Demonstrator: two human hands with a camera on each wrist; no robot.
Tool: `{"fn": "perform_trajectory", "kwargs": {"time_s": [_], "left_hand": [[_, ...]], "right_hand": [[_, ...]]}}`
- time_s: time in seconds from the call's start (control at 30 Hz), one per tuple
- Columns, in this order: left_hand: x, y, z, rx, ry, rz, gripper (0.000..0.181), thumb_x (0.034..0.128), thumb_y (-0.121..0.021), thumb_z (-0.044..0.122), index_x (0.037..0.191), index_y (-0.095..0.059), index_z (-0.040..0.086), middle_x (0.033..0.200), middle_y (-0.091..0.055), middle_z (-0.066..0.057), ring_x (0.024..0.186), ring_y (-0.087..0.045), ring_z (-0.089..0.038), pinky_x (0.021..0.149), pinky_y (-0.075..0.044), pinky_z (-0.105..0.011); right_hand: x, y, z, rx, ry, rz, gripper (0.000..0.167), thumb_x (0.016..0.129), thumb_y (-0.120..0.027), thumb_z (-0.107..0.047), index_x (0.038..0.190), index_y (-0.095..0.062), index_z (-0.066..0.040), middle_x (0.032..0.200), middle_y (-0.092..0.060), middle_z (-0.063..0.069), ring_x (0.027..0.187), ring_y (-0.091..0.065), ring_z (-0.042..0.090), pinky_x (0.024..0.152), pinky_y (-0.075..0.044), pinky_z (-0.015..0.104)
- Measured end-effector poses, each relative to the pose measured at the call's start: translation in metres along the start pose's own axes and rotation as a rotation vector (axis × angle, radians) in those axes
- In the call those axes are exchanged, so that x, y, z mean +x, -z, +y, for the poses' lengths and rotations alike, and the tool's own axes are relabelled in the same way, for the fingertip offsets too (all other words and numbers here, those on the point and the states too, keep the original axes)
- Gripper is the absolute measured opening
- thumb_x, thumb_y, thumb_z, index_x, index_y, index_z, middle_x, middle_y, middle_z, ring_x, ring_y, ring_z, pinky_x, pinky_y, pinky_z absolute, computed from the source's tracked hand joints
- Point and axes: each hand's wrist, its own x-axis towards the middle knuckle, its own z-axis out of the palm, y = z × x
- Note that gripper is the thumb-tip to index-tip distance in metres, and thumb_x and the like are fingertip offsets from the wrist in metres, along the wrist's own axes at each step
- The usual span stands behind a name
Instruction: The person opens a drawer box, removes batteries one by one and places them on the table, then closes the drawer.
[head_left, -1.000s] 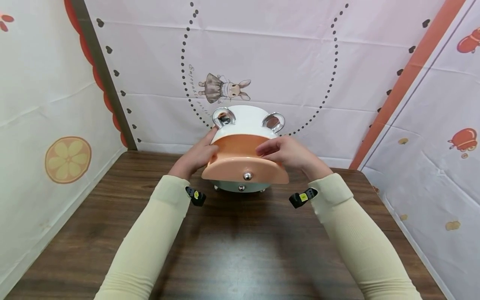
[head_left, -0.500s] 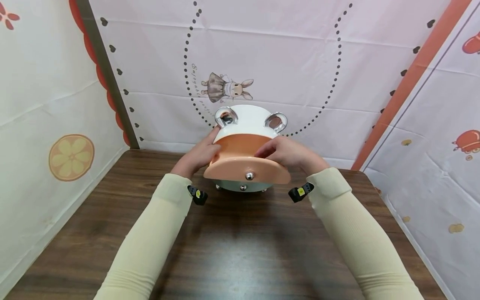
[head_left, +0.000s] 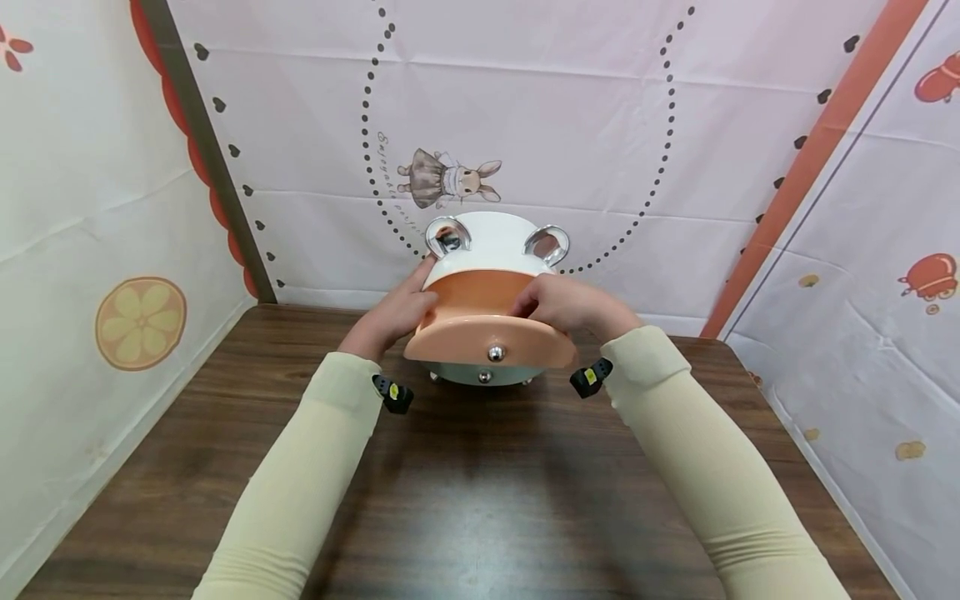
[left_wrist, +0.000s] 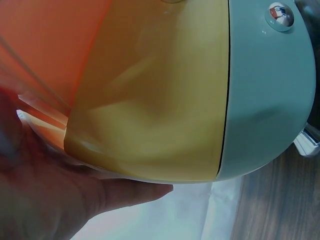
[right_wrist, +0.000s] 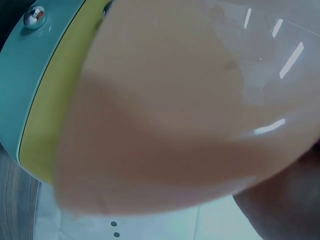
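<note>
Cabinet (head_left: 491,242): upright on the table (head_left: 480,500), near the backdrop (head_left: 525,125), white on top, with a silver left ear (head_left: 431,238) and right ear (head_left: 561,239) at its upper corners. The orange drawer (head_left: 450,340) stands out from the upper front of the cabinet, its rounded face and knob (head_left: 496,353) toward the person. Lower on the cabinet front sit the yellow drawer (left_wrist: 160,100) and, beneath it, the green drawer (head_left: 450,372), both flush with the body; the orange face overhangs them.

Left hand (head_left: 393,317): against the left side wall of the cabinet. One finger reaches up beside that wall to just below the left ear; the thumb lies near the left edge of the orange drawer. In the left wrist view a straight digit lies along the cabinet's outer wall, beside the yellow drawer. The digits are spread, with the cabinet to the inner side of the hand.

Right hand (head_left: 566,302): at the right front of the cabinet, above the right end of the orange drawer, fingers bent down behind its face. The fingertips are hidden by that face; whether they pinch anything cannot be told. In the right wrist view the orange face fills most of the view, with part of the hand dark and blurred beyond its edge.
</note>
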Motion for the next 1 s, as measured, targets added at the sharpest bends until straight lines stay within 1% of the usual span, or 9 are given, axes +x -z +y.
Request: {"fn": "perform_trajectory", "kwargs": {"time_s": [0.2, 0.27, 0.37, 0.47, 0.53, 0.7, 0.77, 0.93, 1.0], "left_hand": [[-0.017, 0.001, 0.020, 0.000, -0.009, -0.018, 0.080, 0.0906, -0.039, 0.007, 0.157, 0.004, 0.019, 0.164, 0.007, -0.001, 0.150, 0.002, -0.020, 0.121, -0.006, -0.046], [-0.020, 0.001, 0.022, 0.000, -0.005, -0.019, 0.080, 0.0908, -0.038, 0.008, 0.157, 0.004, 0.020, 0.164, 0.007, 0.000, 0.150, 0.001, -0.019, 0.121, -0.007, -0.045], [-0.021, 0.000, 0.023, 0.002, 0.008, -0.020, 0.079, 0.0911, -0.038, 0.008, 0.157, 0.004, 0.020, 0.164, 0.007, 0.000, 0.150, 0.002, -0.019, 0.121, -0.007, -0.045], [-0.020, 0.001, 0.021, 0.005, 0.024, -0.020, 0.079, 0.0913, -0.038, 0.009, 0.157, 0.005, 0.020, 0.164, 0.008, 0.000, 0.150, 0.003, -0.019, 0.122, -0.006, -0.045], [-0.015, 0.001, 0.015, 0.002, 0.030, -0.016, 0.079, 0.0918, -0.038, 0.010, 0.157, 0.005, 0.021, 0.164, 0.008, 0.001, 0.150, 0.004, -0.019, 0.122, -0.005, -0.045], [0.000, 0.000, -0.004, -0.006, 0.013, 0.005, 0.078, 0.0923, -0.038, 0.012, 0.157, 0.004, 0.027, 0.164, 0.007, 0.005, 0.150, 0.004, -0.017, 0.122, -0.005, -0.045], [0.002, -0.001, -0.009, -0.004, -0.001, 0.012, 0.078, 0.0921, -0.038, 0.013, 0.156, 0.004, 0.029, 0.164, 0.006, 0.005, 0.150, 0.003, -0.017, 0.121, -0.006, -0.045], [0.004, -0.002, -0.012, 0.008, -0.021, 0.024, 0.079, 0.0913, -0.038, 0.014, 0.156, 0.003, 0.033, 0.164, 0.005, 0.007, 0.150, 0.002, -0.016, 0.121, -0.007, -0.045], [0.003, -0.001, -0.012, 0.009, -0.016, 0.026, 0.079, 0.0911, -0.038, 0.015, 0.156, 0.003, 0.034, 0.163, 0.005, 0.008, 0.150, 0.002, -0.015, 0.121, -0.007, -0.045]], "right_hand": [[0.003, -0.001, 0.000, -0.016, -0.015, -0.006, 0.016, 0.084, -0.066, -0.010, 0.096, -0.076, -0.015, 0.092, -0.073, -0.001, 0.087, -0.060, 0.014, 0.074, -0.050, 0.028], [0.004, -0.002, 0.000, -0.012, -0.021, 0.001, 0.015, 0.085, -0.066, -0.011, 0.095, -0.076, -0.014, 0.092, -0.073, -0.001, 0.088, -0.060, 0.014, 0.075, -0.049, 0.028], [0.005, -0.003, 0.000, -0.006, -0.033, 0.019, 0.012, 0.086, -0.065, -0.011, 0.091, -0.075, -0.014, 0.089, -0.071, 0.000, 0.085, -0.058, 0.016, 0.071, -0.048, 0.029], [0.005, -0.004, -0.001, 0.004, -0.046, 0.030, 0.011, 0.086, -0.064, -0.011, 0.086, -0.075, -0.015, 0.083, -0.069, 0.001, 0.080, -0.056, 0.018, 0.065, -0.047, 0.030], [0.005, -0.005, -0.002, 0.014, -0.051, 0.032, 0.012, 0.085, -0.064, -0.011, 0.085, -0.075, -0.016, 0.082, -0.069, 0.000, 0.079, -0.056, 0.018, 0.064, -0.047, 0.030], [0.005, -0.003, -0.002, 0.038, -0.017, 0.023, 0.013, 0.083, -0.068, -0.008, 0.086, -0.077, -0.017, 0.084, -0.072, -0.001, 0.080, -0.059, 0.016, 0.067, -0.050, 0.029], [0.006, -0.002, -0.002, 0.026, 0.012, 0.022, 0.014, 0.082, -0.069, -0.007, 0.087, -0.078, -0.016, 0.086, -0.073, -0.001, 0.081, -0.061, 0.015, 0.069, -0.051, 0.029], [0.008, -0.001, -0.004, -0.010, 0.035, 0.033, 0.013, 0.083, -0.069, -0.009, 0.090, -0.077, -0.016, 0.090, -0.074, -0.001, 0.087, -0.065, 0.013, 0.076, -0.052, 0.029], [0.008, -0.002, -0.005, -0.021, 0.027, 0.038, 0.012, 0.083, -0.067, -0.008, 0.089, -0.076, -0.015, 0.090, -0.073, -0.001, 0.085, -0.064, 0.013, 0.075, -0.052, 0.028]]}}
